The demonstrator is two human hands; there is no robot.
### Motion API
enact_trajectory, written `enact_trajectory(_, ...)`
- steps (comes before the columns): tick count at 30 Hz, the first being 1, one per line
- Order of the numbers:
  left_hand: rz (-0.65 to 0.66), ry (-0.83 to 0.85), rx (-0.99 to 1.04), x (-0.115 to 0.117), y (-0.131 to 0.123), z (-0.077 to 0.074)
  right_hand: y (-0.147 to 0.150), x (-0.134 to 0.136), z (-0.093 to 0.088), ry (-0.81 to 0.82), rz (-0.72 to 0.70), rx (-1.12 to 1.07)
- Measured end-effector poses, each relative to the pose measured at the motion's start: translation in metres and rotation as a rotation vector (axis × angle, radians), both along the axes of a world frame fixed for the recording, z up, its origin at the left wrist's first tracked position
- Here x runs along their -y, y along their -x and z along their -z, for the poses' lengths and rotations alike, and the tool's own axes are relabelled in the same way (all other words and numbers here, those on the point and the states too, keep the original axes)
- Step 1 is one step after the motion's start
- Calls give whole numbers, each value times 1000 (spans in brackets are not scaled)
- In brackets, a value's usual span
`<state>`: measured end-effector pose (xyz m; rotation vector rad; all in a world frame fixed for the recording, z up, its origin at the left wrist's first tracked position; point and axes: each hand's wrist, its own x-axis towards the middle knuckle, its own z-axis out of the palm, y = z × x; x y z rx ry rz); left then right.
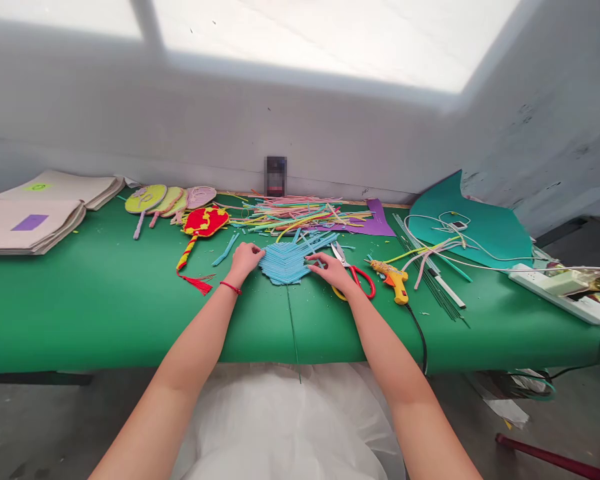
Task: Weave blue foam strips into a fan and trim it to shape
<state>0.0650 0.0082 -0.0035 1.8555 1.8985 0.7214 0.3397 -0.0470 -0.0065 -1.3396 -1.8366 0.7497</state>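
Observation:
A light blue woven piece made of thin strips lies flat on the green table, with a thin dark stick running from it toward me. My left hand rests on its left edge, fingers curled down onto the strips. My right hand presses its right edge, fingers bent and touching the blue strips. Loose blue strips stick out from the piece's top right.
Red-handled scissors and a yellow glue gun lie right of my right hand. A heap of coloured strips, a red and yellow fan, more round fans, paper bags, teal sheet, power strip.

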Motion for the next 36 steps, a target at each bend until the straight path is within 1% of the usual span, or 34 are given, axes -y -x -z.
enact_trajectory(3,38,17,106,3,-6,-2,1,1,1,-11,-17,32)
enact_trajectory(6,62,10,267,6,-12,-4,3,0,2,-25,-33,34)
enact_trajectory(10,37,14,480,0,-13,0,7,0,4,-42,-43,27)
enact_trajectory(12,13,15,524,-5,-10,4,10,1,3,-43,-71,19)
enact_trajectory(14,4,23,514,-10,-6,9,13,4,1,-39,-83,28)
enact_trajectory(18,5,-1,413,-13,-1,14,15,6,-2,-38,-37,34)
enact_trajectory(23,31,-77,259,-6,-2,9,11,2,-1,-19,5,-40)
enact_trajectory(27,19,-159,239,-3,-4,4,10,3,-2,-21,-11,-43)
enact_trajectory(29,20,-221,272,-1,-6,0,12,7,-4,-57,-11,-21)
enact_trajectory(31,85,-226,362,2,-11,-4,15,10,-7,-96,14,20)
enact_trajectory(34,263,-136,524,10,-22,-9,22,14,-10,-95,12,54)
enact_trajectory(36,378,-98,558,15,-28,-12,26,16,-12,-92,11,51)
